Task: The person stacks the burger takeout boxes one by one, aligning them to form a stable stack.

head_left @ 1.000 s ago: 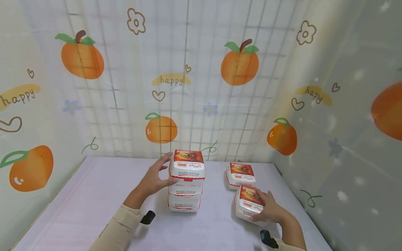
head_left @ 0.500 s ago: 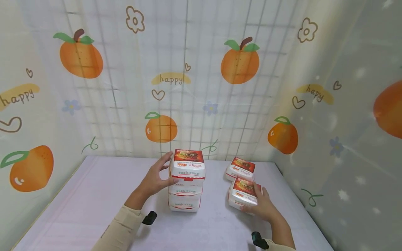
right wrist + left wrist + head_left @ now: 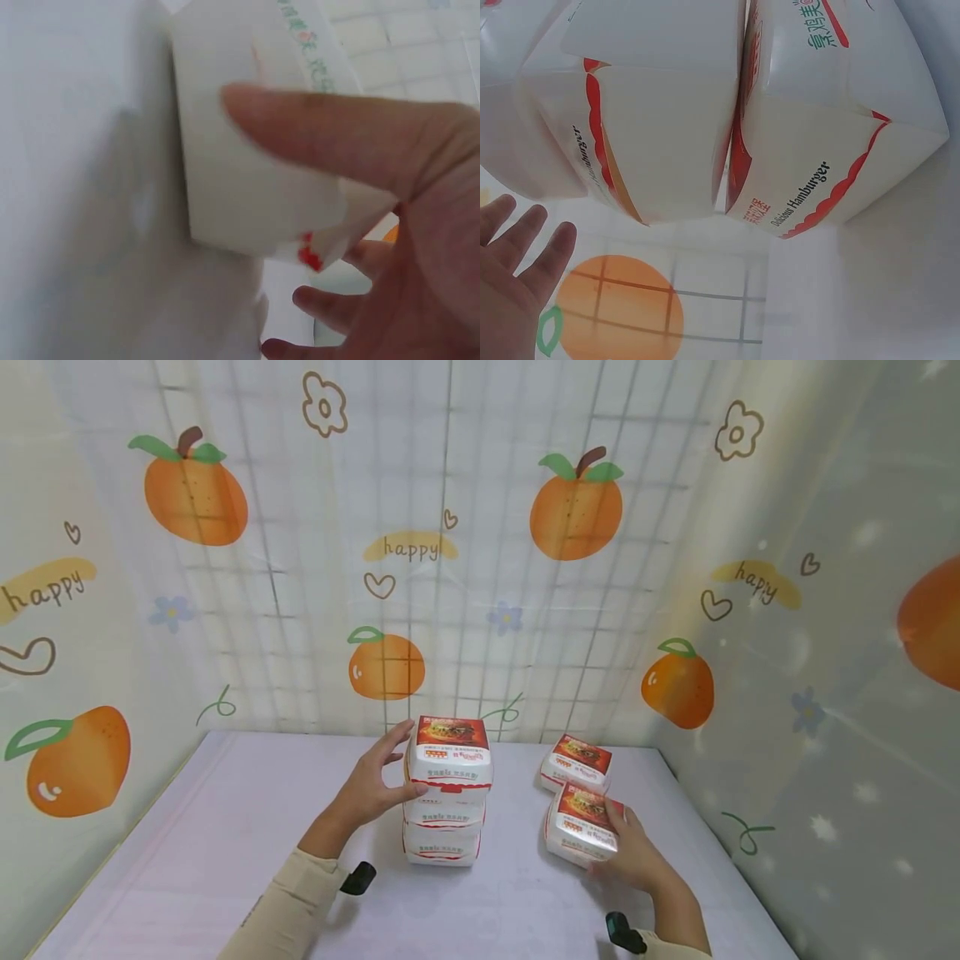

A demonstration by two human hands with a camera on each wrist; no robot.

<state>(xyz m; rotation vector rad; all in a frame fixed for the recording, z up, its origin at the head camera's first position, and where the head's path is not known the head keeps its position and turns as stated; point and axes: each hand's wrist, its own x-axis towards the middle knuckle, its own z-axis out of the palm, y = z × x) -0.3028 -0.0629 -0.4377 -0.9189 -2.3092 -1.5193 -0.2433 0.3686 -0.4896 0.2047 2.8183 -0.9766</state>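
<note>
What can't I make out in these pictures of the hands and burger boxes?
Head view: inside of the stack's top box, hidden by its lid.
Head view: held box's right end, covered by the right hand.
Left wrist view: left hand, partly beyond the frame edge.
Right wrist view: green lettering, too blurred.

Before you, a pale lilac bench [image 3: 247,827] meets white curtains [image 3: 495,443] printed with oranges; a grid [image 3: 448,460] shows through behind, and your right side is shaded.

The left hand [image 3: 514,281] is near three hamburger boxes [image 3: 667,142].
</note>
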